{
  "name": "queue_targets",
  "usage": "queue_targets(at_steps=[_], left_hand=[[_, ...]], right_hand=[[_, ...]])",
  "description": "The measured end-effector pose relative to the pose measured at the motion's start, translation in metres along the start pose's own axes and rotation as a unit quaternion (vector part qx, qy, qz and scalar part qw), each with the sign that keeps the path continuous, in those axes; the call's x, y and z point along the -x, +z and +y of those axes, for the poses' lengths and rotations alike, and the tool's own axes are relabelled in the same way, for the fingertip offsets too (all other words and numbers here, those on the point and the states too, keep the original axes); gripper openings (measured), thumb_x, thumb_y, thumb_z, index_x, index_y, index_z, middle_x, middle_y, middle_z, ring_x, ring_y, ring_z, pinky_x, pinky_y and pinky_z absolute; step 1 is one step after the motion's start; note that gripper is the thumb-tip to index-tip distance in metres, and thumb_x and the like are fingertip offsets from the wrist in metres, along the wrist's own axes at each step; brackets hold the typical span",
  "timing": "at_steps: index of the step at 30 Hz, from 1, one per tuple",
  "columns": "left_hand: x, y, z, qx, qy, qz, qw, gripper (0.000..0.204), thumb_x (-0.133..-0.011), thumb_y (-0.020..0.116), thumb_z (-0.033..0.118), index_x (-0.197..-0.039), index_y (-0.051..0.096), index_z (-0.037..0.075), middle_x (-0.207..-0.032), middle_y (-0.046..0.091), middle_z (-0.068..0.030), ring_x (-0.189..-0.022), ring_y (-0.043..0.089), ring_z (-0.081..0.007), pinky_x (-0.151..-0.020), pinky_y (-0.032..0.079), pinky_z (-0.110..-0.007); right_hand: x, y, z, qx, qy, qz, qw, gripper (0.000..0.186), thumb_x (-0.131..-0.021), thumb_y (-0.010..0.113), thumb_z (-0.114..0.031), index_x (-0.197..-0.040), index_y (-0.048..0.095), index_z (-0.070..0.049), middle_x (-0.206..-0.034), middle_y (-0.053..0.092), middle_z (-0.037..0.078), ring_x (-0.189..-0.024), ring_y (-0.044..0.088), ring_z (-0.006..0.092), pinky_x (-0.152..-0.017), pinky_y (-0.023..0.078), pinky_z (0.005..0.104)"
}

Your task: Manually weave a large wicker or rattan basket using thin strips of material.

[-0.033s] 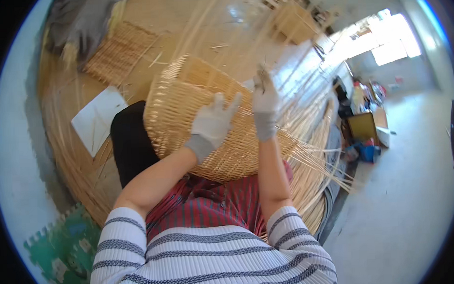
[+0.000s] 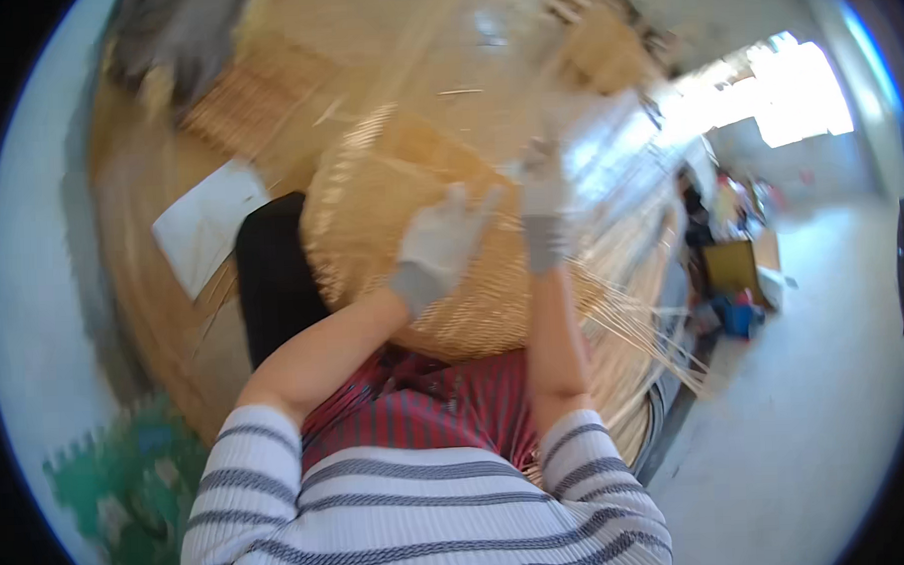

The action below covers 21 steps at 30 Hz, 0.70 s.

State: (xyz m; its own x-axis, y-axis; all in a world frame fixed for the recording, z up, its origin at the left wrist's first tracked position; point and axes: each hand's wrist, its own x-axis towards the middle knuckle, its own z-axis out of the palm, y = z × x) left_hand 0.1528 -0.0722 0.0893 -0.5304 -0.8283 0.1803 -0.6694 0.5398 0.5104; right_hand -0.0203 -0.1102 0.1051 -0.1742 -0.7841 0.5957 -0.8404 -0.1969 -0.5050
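Observation:
Across my lap lies a half-made woven basket (image 2: 365,221) of tan wicker, tilted, with its thick ribbed rim toward the left. My left hand (image 2: 439,241), in a white glove with a grey cuff, lies against the weave, fingers stretched and spread, holding nothing I can see. At the basket's right side my right hand (image 2: 543,195), gloved the same way, is raised with its fingers closed. Motion smears its fingertips, and what they pinch cannot be made out. Long loose strands (image 2: 638,326) fan out from the basket to the lower right.
A flat woven mat (image 2: 252,100) and a white sheet (image 2: 209,223) lie on the floor at left. Green foam tiles (image 2: 130,483) are at lower left. A yellowish box (image 2: 730,270) and a blue item (image 2: 740,317) stand at right. A bright window (image 2: 799,91) is beyond.
The whole scene has shifted slightly to the right and grown blurrier. Both hands keep nearly the same pose and place against the basket.

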Motion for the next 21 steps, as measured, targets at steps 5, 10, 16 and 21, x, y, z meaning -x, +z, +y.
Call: queue_targets(at_steps=[5,10,16,21], left_hand=[[-0.022,0.043,0.0,0.0,0.059,0.113,0.992,0.019,-0.09,0.054,0.015,-0.109,0.057,0.02,-0.103,0.059,-0.0141,-0.078,0.069,-0.0295,-0.064,0.056,-0.04],[0.008,0.037,-0.025,0.052,0.076,0.229,0.969,0.022,-0.088,0.059,0.018,-0.108,0.067,0.017,-0.113,0.064,-0.0127,-0.089,0.069,-0.0266,-0.071,0.055,-0.043],[0.154,-0.036,-0.167,0.189,-0.008,0.424,0.886,0.015,-0.09,0.061,0.013,-0.102,0.07,0.013,-0.11,0.067,-0.0134,-0.091,0.066,-0.0323,-0.076,0.054,-0.043],[0.339,0.044,-0.309,0.113,-0.589,0.228,0.768,0.026,-0.092,0.059,0.025,-0.104,0.067,0.004,-0.105,0.067,-0.0211,-0.103,0.063,-0.038,-0.089,0.049,-0.046]], right_hand=[[0.065,-0.061,0.039,-0.093,0.028,-0.022,0.995,0.038,-0.099,0.045,-0.008,-0.135,0.052,0.003,-0.115,0.063,0.014,-0.076,0.059,0.0163,-0.063,0.052,0.0259],[0.185,-0.105,0.054,-0.098,0.292,0.057,0.95,0.042,-0.102,0.039,-0.022,-0.139,0.051,-0.005,-0.117,0.062,0.023,-0.07,0.053,0.0125,-0.057,0.043,0.0241],[0.199,-0.05,-0.043,-0.103,0.185,-0.113,0.971,0.036,-0.098,0.046,-0.012,-0.132,0.058,-0.006,-0.095,0.064,0.008,-0.062,0.049,0.0068,-0.051,0.038,0.0174],[0.197,0.028,-0.136,-0.216,0.246,-0.339,0.882,0.025,-0.102,0.053,-0.013,-0.123,0.064,-0.005,-0.092,0.066,0.005,-0.061,0.054,0.0066,-0.053,0.045,0.0188]])
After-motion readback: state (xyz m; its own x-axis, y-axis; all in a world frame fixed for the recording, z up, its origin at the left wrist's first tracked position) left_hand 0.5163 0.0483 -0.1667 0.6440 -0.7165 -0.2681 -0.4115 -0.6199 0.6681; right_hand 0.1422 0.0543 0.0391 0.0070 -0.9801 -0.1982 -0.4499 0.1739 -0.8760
